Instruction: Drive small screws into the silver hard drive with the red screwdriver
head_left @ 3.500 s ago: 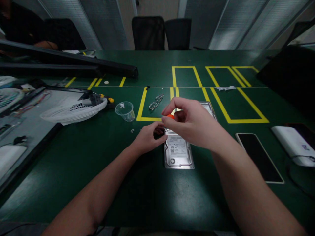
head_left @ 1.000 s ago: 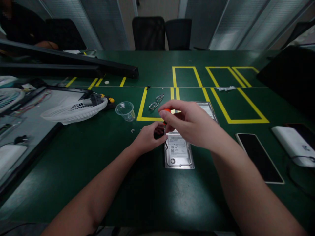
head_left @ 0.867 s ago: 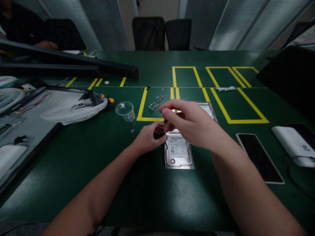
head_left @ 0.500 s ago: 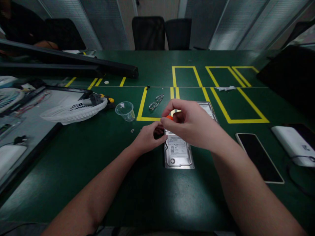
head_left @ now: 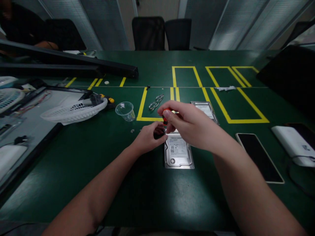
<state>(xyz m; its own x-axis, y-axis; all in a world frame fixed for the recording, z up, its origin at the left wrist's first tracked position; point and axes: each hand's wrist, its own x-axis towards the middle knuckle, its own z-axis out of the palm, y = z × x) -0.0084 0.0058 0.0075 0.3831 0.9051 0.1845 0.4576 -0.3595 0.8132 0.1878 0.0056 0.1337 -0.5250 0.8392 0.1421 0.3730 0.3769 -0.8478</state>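
A silver hard drive (head_left: 178,154) with a white label lies flat on the green table in front of me. My left hand (head_left: 150,136) grips its upper left edge, thumb on the near side and fingers curled beyond. Above that same corner, my right hand (head_left: 187,123) is closed around the red-and-black handle of a screwdriver (head_left: 165,114). The screwdriver stands about upright, its shaft pointing down at the drive's corner; the tip is hard to make out. Behind my right hand, a second hard drive (head_left: 205,110) is partly covered. Several tiny screws (head_left: 132,131) lie left of my left hand.
A clear plastic cup (head_left: 125,111) and eyeglasses (head_left: 156,102) stand beyond my left hand. On the right are a phone (head_left: 259,157) and a white power bank (head_left: 295,146). A white plastic basket (head_left: 76,111) rests on a grey panel at left. Another person sits at the far left.
My right hand has shifted slightly and its fingers have turned on the screwdriver, whose handle now shows more. The left hand and the drive have stayed put.
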